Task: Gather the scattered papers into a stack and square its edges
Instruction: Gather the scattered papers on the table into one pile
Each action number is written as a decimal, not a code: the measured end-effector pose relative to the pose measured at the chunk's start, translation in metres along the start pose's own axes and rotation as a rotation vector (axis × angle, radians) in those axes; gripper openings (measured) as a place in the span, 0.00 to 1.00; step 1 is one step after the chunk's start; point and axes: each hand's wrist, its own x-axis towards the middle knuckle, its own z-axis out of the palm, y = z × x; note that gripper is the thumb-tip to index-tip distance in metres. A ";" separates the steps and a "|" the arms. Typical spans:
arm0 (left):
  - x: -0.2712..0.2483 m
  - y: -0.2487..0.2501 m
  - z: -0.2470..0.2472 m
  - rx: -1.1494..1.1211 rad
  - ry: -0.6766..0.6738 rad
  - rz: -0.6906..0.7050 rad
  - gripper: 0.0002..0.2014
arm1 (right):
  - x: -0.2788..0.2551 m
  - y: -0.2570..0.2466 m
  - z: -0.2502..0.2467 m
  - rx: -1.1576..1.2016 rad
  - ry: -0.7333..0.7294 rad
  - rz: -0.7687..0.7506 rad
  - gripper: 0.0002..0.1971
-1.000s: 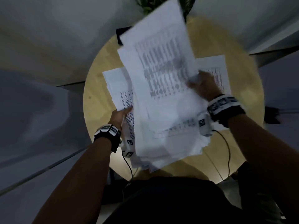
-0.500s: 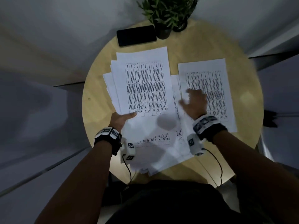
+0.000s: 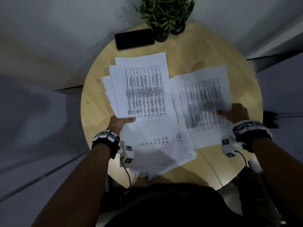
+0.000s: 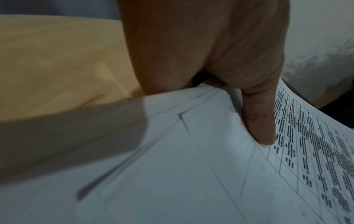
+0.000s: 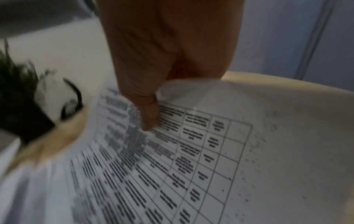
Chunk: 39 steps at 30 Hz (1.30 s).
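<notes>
**Matt paper on pale wood**

The papers (image 3: 144,94) are thin white matt sheets printed with black tables, and bend easily. The round table (image 3: 96,102) looks like pale wood with a smooth, faintly shiny top. At the far edge, the phone (image 3: 134,39) has a glossy black face. The plant (image 3: 165,10) has green leaves above a dark pot.

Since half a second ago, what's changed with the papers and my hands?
The right hand moved from the middle of the right sheet to its right edge and took hold, thumb on top; the sheet is blurred, its edge apparently lifting. The left hand still pinches the left pile. Phone and plant stayed put.
</notes>
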 end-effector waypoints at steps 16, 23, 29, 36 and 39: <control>0.003 -0.001 -0.007 0.023 -0.031 -0.001 0.58 | -0.051 -0.070 -0.002 1.038 -0.411 -0.394 0.27; -0.013 0.008 0.000 -0.273 -0.058 0.062 0.46 | -0.049 -0.074 0.079 0.311 0.004 -0.255 0.22; -0.044 0.026 0.006 -0.181 -0.063 0.060 0.53 | -0.092 -0.121 0.129 0.125 -0.008 -0.253 0.42; -0.047 0.031 0.008 -0.041 -0.013 0.088 0.51 | -0.078 -0.111 0.121 0.249 -0.089 -0.283 0.42; -0.056 0.038 0.009 -0.040 0.020 0.186 0.42 | -0.071 -0.105 0.102 0.445 -0.250 -0.246 0.46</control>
